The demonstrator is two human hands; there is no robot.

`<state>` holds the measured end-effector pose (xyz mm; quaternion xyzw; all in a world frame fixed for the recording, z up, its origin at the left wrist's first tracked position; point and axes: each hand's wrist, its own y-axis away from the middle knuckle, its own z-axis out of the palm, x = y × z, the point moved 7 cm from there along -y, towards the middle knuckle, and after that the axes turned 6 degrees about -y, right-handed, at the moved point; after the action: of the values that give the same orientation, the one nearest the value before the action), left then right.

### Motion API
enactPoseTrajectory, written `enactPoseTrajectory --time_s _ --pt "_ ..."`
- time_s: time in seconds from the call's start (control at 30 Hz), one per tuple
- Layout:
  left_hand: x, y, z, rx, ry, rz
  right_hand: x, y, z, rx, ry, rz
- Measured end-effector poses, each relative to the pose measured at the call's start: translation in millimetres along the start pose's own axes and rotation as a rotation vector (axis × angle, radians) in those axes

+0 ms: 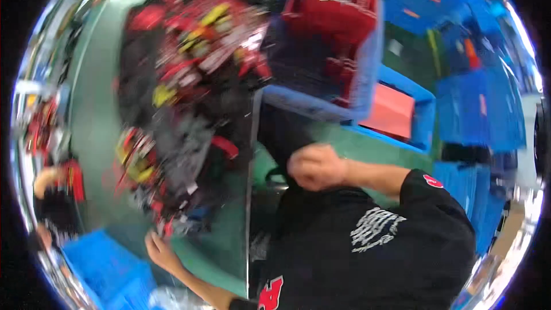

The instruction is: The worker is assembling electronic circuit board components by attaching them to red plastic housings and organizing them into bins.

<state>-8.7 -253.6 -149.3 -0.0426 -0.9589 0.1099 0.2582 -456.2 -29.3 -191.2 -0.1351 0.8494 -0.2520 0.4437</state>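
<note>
two hands show: my right hand (314, 166) is fisted on black fabric (298, 138). my left hand (160, 252) rests beside the garment pile (178, 97), fingers' state i can't tell.

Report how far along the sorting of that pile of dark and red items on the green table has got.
Done, apparently: red pieces already sit in the blue crate beside the table. In hand: the right hand is closed in a fist near a black strap; the left hand rests at the pile's near edge. Left: a large heap of black, red and yellow items covers the table. Motion blur hides finer detail.
</note>
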Motion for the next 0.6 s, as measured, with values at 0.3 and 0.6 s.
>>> enactPoseTrajectory --time_s 0.3,0.6 --pt "107.3 176.7 28.3 0.182 -0.399 -0.187 316.6 59.9 -198.6 0.233 0.86 1.123" --pt "141.0 225.6 -7.9 0.099 -0.375 -0.174 462.6 78.5 -222.8 -0.092 1.368 1.087"
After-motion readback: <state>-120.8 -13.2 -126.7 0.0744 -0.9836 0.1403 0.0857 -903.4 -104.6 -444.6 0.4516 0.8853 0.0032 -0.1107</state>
